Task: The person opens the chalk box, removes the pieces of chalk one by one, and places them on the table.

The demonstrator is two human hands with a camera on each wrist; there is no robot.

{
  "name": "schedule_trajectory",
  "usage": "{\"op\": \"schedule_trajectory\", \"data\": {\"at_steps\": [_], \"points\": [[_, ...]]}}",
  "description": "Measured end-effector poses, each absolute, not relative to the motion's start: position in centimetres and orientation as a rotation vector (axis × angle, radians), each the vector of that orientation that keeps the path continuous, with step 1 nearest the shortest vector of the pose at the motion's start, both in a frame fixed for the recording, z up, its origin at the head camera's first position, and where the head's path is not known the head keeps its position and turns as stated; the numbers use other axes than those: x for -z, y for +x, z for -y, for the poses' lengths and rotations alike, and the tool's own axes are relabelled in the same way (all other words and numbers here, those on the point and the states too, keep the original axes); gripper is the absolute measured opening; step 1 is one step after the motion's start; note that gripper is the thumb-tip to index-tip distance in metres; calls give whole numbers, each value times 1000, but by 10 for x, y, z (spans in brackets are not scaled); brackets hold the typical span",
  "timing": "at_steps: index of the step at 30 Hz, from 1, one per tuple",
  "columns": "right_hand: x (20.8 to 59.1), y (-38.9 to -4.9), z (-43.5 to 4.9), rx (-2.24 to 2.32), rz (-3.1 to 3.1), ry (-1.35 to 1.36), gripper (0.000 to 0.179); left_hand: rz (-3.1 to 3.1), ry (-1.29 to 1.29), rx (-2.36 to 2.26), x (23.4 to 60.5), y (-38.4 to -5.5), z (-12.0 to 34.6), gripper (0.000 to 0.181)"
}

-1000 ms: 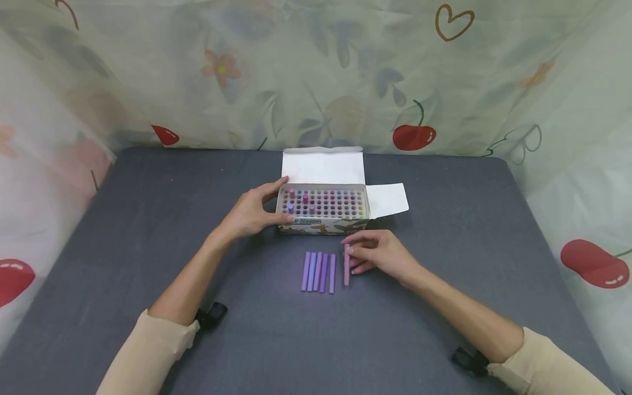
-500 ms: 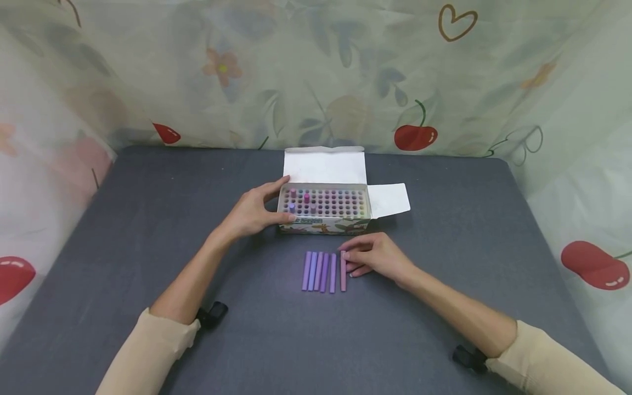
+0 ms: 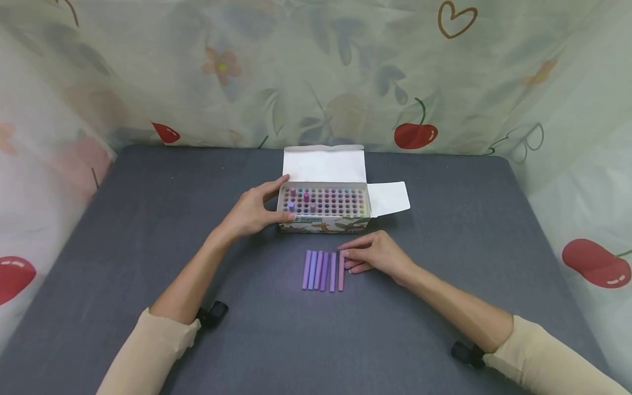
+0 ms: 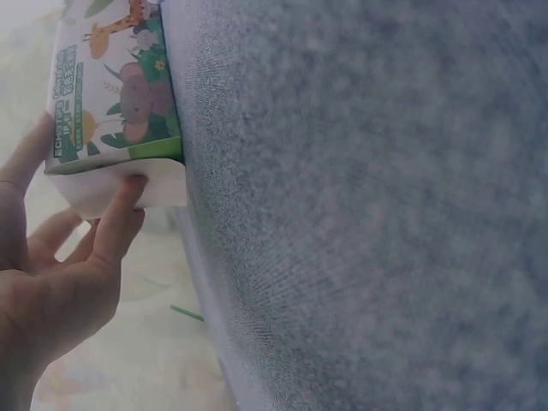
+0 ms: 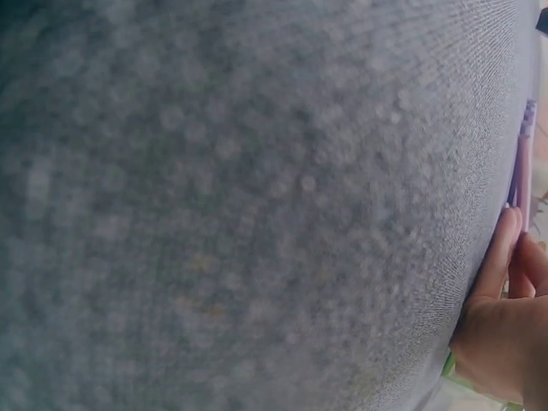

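My left hand holds the left end of an open cardboard box, thumb at the front and a finger at the back corner. Animal pictures cover the box in the left wrist view, where my fingers touch its white end flap. Inside is a grid of holes with a few coloured sticks standing up. Before the box, several purple chalk sticks lie side by side. My right hand pinches the upper end of a pink chalk stick at the right end of this row.
The box's white lid stands raised behind it, and a white side flap sticks out to the right. All lies on a dark grey table. A patterned curtain hangs along the back and sides.
My right hand has moved left with the pink chalk stick and brought it down beside the purple row. The left hand and box have stayed in place.
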State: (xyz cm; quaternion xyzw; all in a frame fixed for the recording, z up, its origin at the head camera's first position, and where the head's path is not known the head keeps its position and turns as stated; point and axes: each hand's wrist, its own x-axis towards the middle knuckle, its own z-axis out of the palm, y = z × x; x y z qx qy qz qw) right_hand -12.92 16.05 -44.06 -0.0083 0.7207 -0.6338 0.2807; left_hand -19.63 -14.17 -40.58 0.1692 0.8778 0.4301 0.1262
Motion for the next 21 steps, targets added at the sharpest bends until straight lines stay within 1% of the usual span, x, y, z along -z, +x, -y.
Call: {"op": "schedule_trajectory", "data": {"at_steps": [21], "points": [[441, -128, -161, 1701, -1920, -42, 29, -2541, 474, -1268, 406, -195, 142, 92]]}}
